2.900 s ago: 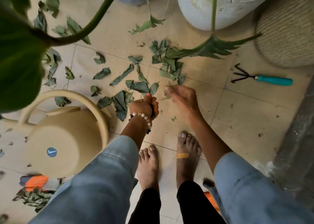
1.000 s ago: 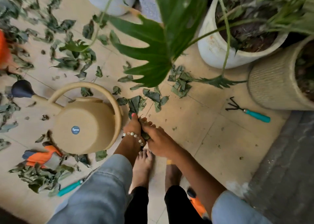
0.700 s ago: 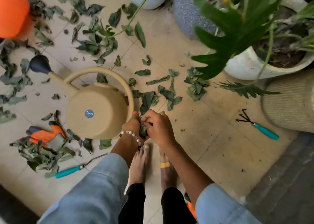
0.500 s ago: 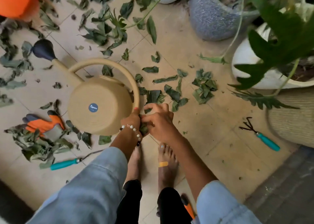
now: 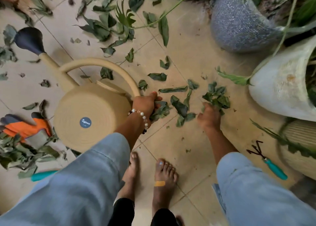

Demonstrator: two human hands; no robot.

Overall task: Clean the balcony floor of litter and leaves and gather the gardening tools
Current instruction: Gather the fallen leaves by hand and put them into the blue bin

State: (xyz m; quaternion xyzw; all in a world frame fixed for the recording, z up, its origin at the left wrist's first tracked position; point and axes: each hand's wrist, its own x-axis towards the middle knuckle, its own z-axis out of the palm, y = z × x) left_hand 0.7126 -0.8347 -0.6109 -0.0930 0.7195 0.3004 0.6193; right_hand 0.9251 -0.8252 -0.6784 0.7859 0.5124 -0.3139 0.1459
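Littering the floor [image 5: 193,54], green leaves [image 5: 181,105] lie scattered over beige tiles with thin grout lines, thickest toward the far left corner and in a clump just ahead of the person's bare feet. The left hand [image 5: 147,104] grips a bunch of leaves [image 5: 159,111], fingers curled round it, right beside the rim of the watering can [image 5: 89,117]. The right hand [image 5: 208,116] reaches down onto a small pile [image 5: 215,95], fingertips among the leaves; blur hides whether it has closed on any.

The can lies tipped on its side, round base facing up, arched handle and long spout pointing toward the far left, with a dark rose [image 5: 30,40] at the spout's end. Left of it an orange and grey glove [image 5: 25,128] rests on a heap of leaves [image 5: 22,155] at the near left edge, and a teal handle [image 5: 42,175] shows just beyond the left sleeve. A hand rake [image 5: 266,160] with dark prongs and a teal grip lies on the floor near the right edge, well apart from both hands.

Planters crowd the far right corner: a speckled grey pot [image 5: 239,22], a white pot [image 5: 280,90] in front of it, and a ribbed cream pot [image 5: 301,150] at the right edge beside the rake. Long stems and leaves hang from them across the tiles. Fine crumbs of debris dot the bare tiles round the feet.
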